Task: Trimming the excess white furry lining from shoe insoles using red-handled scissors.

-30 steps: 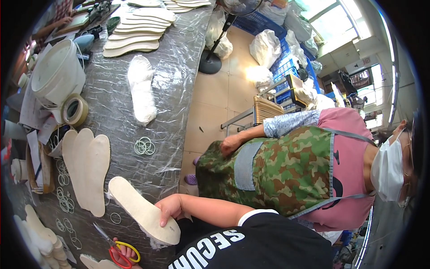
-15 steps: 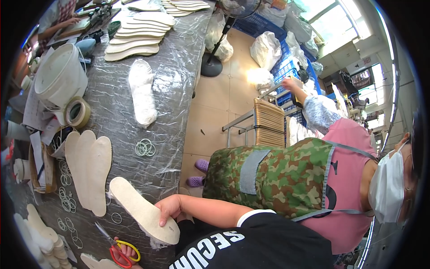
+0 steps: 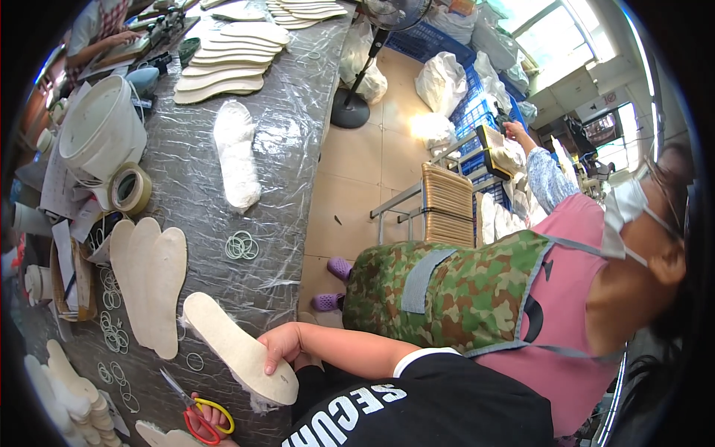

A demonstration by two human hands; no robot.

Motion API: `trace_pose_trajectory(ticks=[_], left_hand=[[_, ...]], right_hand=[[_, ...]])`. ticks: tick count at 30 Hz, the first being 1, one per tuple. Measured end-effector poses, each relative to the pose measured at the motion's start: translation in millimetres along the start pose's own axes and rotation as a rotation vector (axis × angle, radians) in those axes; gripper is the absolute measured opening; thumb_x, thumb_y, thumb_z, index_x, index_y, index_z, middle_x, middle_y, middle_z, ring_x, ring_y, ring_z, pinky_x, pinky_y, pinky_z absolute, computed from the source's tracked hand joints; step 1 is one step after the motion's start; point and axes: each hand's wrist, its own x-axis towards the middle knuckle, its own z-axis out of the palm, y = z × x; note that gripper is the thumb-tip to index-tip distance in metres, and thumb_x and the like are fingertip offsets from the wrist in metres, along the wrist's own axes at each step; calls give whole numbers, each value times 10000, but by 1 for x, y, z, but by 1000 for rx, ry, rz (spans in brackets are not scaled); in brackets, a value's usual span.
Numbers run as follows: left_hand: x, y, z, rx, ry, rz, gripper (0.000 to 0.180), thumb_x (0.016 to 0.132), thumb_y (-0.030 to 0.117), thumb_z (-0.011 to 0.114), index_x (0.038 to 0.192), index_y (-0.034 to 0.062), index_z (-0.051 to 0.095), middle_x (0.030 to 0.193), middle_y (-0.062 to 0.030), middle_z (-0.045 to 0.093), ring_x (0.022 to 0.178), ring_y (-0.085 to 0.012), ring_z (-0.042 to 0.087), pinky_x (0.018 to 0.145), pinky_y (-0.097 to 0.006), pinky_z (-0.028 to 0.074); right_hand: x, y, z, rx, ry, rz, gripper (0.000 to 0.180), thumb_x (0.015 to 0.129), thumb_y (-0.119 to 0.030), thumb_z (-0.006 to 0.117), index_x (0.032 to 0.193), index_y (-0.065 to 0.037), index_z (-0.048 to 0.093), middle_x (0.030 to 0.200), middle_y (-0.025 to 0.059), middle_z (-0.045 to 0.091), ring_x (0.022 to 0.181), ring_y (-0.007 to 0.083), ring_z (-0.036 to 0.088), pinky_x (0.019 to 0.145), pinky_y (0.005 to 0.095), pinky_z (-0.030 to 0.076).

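My right hand (image 3: 281, 349) is closed on one end of a cream insole (image 3: 223, 328) with fluffy white fleece along its edge. The thumb presses on the top face, while the fingers under it are hidden. Lower left, my left hand (image 3: 214, 417) has its fingers through the red and yellow handles of a pair of scissors (image 3: 195, 408). The blades are parted a little and point up and left, apart from the insole. Part of another insole (image 3: 165, 435) lies beside the scissors. Left of my right hand, several cream insoles (image 3: 149, 287) overlap on the table.
Rubber bands (image 3: 241, 245) lie on the plastic-covered table (image 3: 287, 149). A fleecy insole (image 3: 238, 160), stacked insoles (image 3: 227, 63), a tape roll (image 3: 129, 188) and a white bucket (image 3: 100, 130) stand further off. At right, a co-worker in a camouflage apron (image 3: 477, 290) stands close, near a stool (image 3: 447, 201).
The co-worker's head and body have turned, and their reaching hand has moved right, with a tan, dark-edged thing now showing beside it. My hands, the insole and the scissors have hardly moved.
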Motion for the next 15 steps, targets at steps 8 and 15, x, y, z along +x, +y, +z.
trace_pose_trajectory(ticks=[8,15], left_hand=[[-1,3,-6,19,3,-7,509,941,375,399,1338,62,338,717,-45,457,599,-155,483,539,-303,424],[5,-4,6,5,-46,-21,504,940,370,403,1339,69,342,710,-41,456,587,-152,483,533,-306,421]], right_hand=[[2,2,-2,-3,2,-12,534,681,59,684,1180,27,497,1107,147,598,1019,253,578,920,415,428],[1,1,0,12,-9,-16,542,676,63,686,1182,22,497,1107,142,599,1020,248,577,918,407,430]])
